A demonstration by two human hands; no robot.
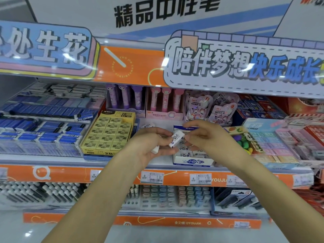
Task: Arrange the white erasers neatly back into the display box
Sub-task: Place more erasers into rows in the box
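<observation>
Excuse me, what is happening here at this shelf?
A person is tidying a shop shelf. Both hands, left hand and right hand, hold one white eraser above the white display box, which already holds several erasers. The left hand seems to hold another eraser too. One more white eraser lies loose on the shelf behind.
</observation>
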